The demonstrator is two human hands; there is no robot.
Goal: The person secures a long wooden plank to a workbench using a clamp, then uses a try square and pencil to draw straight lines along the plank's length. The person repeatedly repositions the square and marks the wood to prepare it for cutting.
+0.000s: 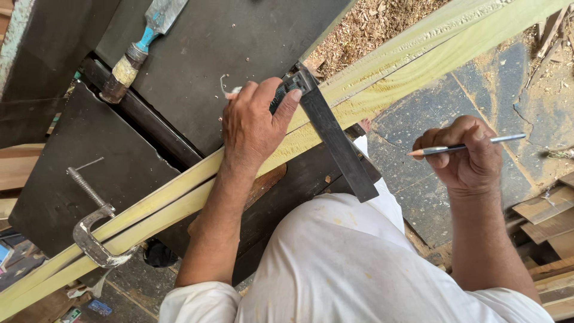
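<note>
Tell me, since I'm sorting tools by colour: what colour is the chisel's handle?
The chisel handle is blue with a pale yellowish end, seen in the head view.

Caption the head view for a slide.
Left hand presses dark metal try square on pale wooden strip; right hand holds pencil.

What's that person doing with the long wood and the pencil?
A person in white clothes leans over long pale wooden strips lying across a dark workbench. The left hand presses a metal try square against the wood. The right hand holds a pencil off to the side, not touching the wood. A metal clamp grips the strips near one end, and a chisel with a blue handle lies on the bench.
</note>
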